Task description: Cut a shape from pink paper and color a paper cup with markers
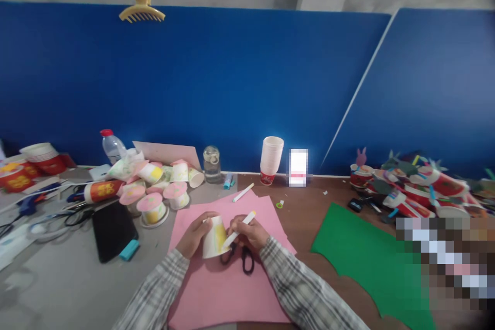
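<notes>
My left hand [197,234] grips a white paper cup [211,242] whose wide rim faces down and which bears yellow and green colouring. Closed around a white marker pen [240,228] is my right hand [249,232]; the pen's lower end meets the cup's coloured side, and a yellow end points up. Beneath the hands lies pink paper [228,294]. Black scissors handles [248,260] show under my right hand, their blades hidden. A second white marker [243,192] rests at the paper's far edge.
Several decorated cups with pink discs [150,203] crowd the left, near a black phone [115,230] and cables. Behind stand a glass jar [212,164] and a stack of paper cups [271,157]. Green paper [371,258] and a pile of cup crafts [417,191] occupy the right.
</notes>
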`<state>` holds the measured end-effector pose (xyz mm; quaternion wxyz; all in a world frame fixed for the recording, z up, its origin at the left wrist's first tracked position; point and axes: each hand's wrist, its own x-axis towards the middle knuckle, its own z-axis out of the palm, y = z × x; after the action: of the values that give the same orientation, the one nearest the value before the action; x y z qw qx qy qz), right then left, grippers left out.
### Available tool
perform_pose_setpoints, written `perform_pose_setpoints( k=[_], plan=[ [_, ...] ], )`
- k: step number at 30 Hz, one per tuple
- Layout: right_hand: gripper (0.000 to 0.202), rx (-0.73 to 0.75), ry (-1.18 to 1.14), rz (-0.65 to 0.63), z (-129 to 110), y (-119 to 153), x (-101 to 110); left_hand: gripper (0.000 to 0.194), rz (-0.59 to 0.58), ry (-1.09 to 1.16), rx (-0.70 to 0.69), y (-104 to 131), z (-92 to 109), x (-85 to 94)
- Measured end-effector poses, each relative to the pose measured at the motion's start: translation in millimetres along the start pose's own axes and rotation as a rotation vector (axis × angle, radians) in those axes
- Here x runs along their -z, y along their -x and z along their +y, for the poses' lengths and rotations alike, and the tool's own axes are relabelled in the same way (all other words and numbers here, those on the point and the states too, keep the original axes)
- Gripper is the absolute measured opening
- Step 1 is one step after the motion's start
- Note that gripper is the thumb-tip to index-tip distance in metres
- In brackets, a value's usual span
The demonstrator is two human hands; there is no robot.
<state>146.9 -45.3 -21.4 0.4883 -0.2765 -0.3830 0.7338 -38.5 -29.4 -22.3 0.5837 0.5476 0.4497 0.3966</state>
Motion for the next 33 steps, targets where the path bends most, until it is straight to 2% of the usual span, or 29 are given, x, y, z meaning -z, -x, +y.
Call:
perform_pose_setpoints(
  k=[9,13,24,33],
  plan=[
    [0.017,0.02,0.025,0.021,1.7,-0.4,1.4,0.057,0.003,0.033,-0.012,5.2,11.3,-5.0],
    [0.019,0.026,0.032,0.039,-0.2,0.0,-1.0,0.055,-0.021,0.022,-0.017,5.2,11.0,-4.5],
    [0.019,0.093,0.068,0.098,-5.5,-1.2,0.3,0.054,0.023,-0.076,-0.042,2.2,7.0,-5.1],
    [0.019,0.111,0.073,0.092,-6.5,-2.2,1.9,0.056,0.059,-0.147,-0.056,1.3,9.0,-8.0]
  ],
)
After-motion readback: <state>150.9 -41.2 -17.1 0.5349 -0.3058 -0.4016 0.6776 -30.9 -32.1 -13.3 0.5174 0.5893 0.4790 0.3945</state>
